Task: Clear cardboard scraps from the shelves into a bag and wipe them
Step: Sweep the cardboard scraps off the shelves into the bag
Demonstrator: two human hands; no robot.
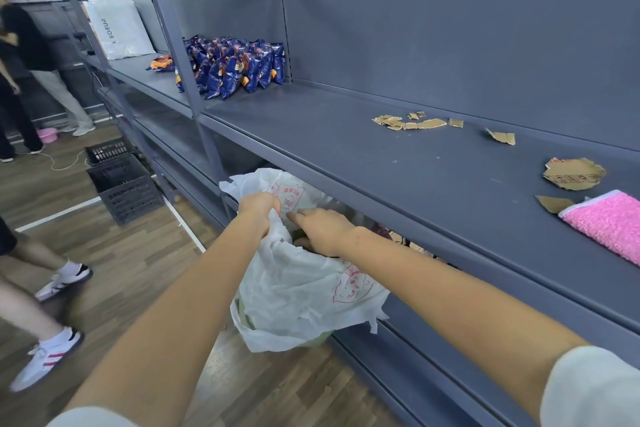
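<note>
Left hand [258, 210] grips bag [298, 291] rim; right hand [322, 229] in bag mouth, grasp unclear.

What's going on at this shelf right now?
A person holds a white plastic bag below the front edge of the grey shelf. The left hand grips its rim and the right hand reaches into its mouth; whether it holds anything is hidden. Cardboard scraps lie uncollected on the shelf, and a pink cloth rests untouched at the right.

Grey-blue metal shelf [346, 149] carries torn brown cardboard scraps [415, 122] scattered towards the rear, a folded pink towelling cloth [609, 222] at right, and blue foil snack packets [235, 66] at far left.
</note>
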